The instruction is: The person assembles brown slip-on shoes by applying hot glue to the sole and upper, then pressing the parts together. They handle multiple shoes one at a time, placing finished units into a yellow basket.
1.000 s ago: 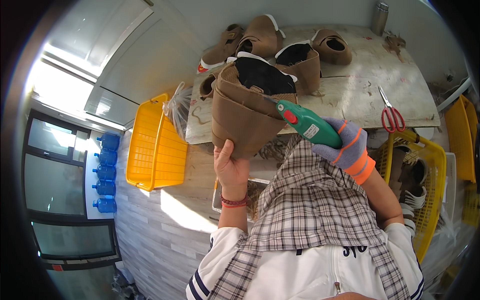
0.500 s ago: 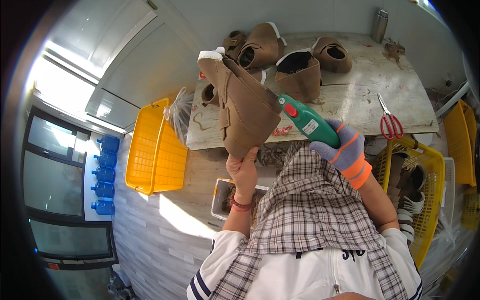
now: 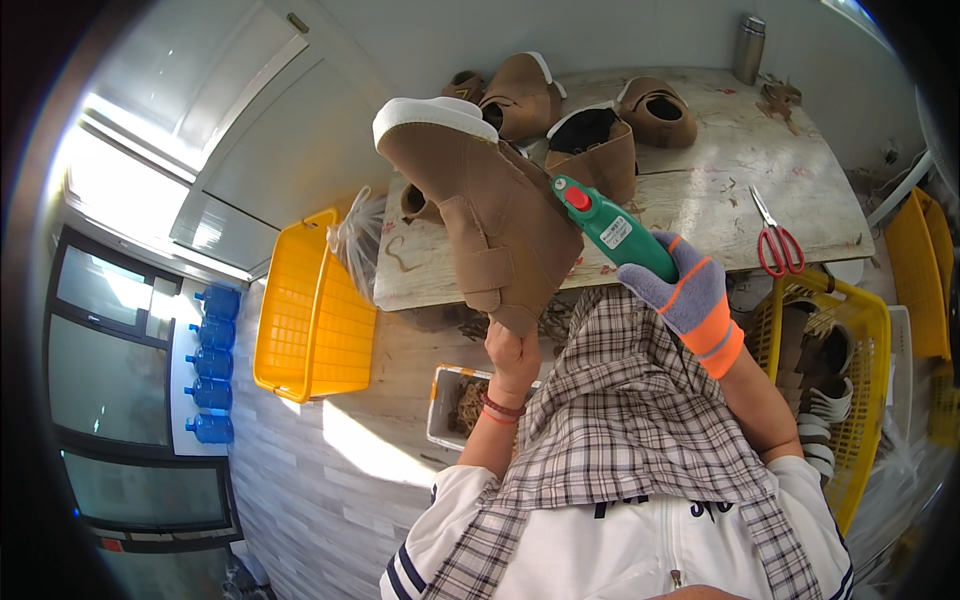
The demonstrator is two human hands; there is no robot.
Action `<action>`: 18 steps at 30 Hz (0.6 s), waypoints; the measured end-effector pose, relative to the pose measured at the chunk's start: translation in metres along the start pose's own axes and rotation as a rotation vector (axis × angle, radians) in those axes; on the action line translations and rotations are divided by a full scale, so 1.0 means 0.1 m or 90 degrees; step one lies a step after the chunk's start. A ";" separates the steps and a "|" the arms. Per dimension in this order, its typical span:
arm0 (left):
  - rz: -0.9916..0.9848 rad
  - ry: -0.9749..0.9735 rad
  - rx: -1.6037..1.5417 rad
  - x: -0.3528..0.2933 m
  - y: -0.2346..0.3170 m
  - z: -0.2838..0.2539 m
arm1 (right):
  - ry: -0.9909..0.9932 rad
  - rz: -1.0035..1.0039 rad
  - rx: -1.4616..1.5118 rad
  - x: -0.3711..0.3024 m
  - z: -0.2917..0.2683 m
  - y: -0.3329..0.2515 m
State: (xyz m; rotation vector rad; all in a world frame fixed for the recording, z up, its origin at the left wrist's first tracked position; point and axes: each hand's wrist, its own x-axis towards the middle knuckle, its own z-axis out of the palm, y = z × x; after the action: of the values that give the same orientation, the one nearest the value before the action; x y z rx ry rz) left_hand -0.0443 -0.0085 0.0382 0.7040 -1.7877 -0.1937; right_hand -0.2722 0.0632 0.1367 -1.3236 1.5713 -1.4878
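Note:
A brown ankle boot (image 3: 505,240) with a white sole is raised over the table's near edge, sole end up and to the left. My bare left hand (image 3: 512,355) grips it from below by the top of its shaft; the fingertips are partly hidden. In my right hand (image 3: 685,290), which wears a grey and orange glove, is a green handheld electric cutter (image 3: 615,228) with a red button. The cutter's head is close against the boot's right edge; I cannot tell whether it touches.
Several brown boots (image 3: 592,150) stand on the worn table (image 3: 740,190), with red-handled scissors (image 3: 775,235) and a steel flask (image 3: 749,48). Yellow baskets stand left (image 3: 285,330) and right (image 3: 860,400); the right one holds shoes. A bin (image 3: 440,405) of scraps sits below.
The boot has turned in my left hand, so more of its white sole shows. My left hand has moved slightly right and down. The cutter stays beside the boot's edge.

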 end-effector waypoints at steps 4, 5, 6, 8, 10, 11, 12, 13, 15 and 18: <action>0.046 -0.049 0.014 -0.10 0.00 -0.02 | -0.034 0.036 0.001 0.07 -0.05 -0.08; 0.035 -0.055 -0.004 -0.12 0.01 -0.02 | -0.025 0.040 0.008 0.08 -0.06 -0.08; 0.023 -0.049 -0.010 -0.13 0.01 -0.01 | -0.016 0.044 0.014 0.09 -0.07 -0.06; -0.002 -0.036 -0.020 -0.14 0.02 0.00 | -0.008 0.057 0.029 0.08 -0.08 -0.01; -0.023 -0.029 -0.011 -0.12 0.02 -0.01 | -0.012 0.076 0.046 0.01 -0.12 0.04; -0.034 -0.026 -0.009 -0.11 0.03 -0.01 | -0.013 0.075 0.014 -0.03 -0.14 0.05; -0.020 -0.016 -0.004 -0.08 0.03 -0.01 | -0.014 0.074 -0.019 -0.07 -0.15 0.06; -0.007 -0.006 0.001 -0.05 0.03 -0.01 | -0.014 0.073 -0.051 -0.09 -0.16 0.06; 0.002 -0.005 0.002 -0.06 0.02 0.00 | -0.015 0.089 -0.048 -0.10 -0.18 0.05; -0.002 -0.016 0.003 -0.04 0.02 0.01 | -0.006 0.084 -0.075 -0.08 -0.19 0.04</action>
State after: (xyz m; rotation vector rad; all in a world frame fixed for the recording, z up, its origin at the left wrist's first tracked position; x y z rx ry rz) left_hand -0.0455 -0.0045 0.0355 0.7104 -1.8120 -0.2016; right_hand -0.2880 0.0768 0.1345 -1.2620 1.7279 -1.3246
